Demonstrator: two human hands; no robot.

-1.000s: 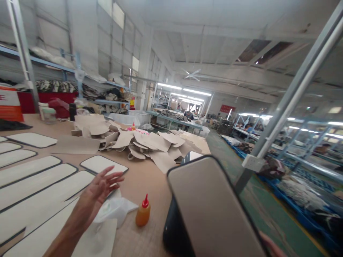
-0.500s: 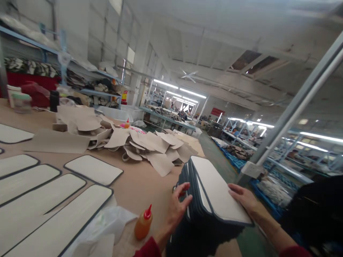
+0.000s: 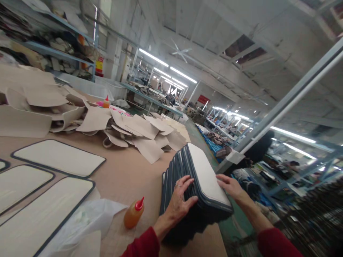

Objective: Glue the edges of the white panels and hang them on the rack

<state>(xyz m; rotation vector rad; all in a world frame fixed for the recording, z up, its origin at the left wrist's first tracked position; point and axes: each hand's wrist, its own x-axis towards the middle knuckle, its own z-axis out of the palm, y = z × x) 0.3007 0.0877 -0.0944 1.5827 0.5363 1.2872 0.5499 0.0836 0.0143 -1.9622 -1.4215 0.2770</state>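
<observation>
A thick stack of dark-edged white panels (image 3: 198,171) stands tilted at the near right corner of the brown table (image 3: 128,175). My left hand (image 3: 180,200) presses flat against the stack's left side, fingers spread. My right hand (image 3: 229,185) lies on the white face of the top panel at its right edge, fingers stretched out. Both sleeves are red.
Several white panels with dark borders (image 3: 57,157) lie in rows on the table at left. An orange squeeze bottle with a red cap (image 3: 132,214) stands beside crumpled clear plastic (image 3: 83,221). A heap of beige cut pieces (image 3: 128,128) lies behind. A slanted metal post (image 3: 278,110) rises at right.
One second ago my right hand held a single panel up and my left hand hovered open over the table. Both hands now rest on the stack, and the view has swung left and down.
</observation>
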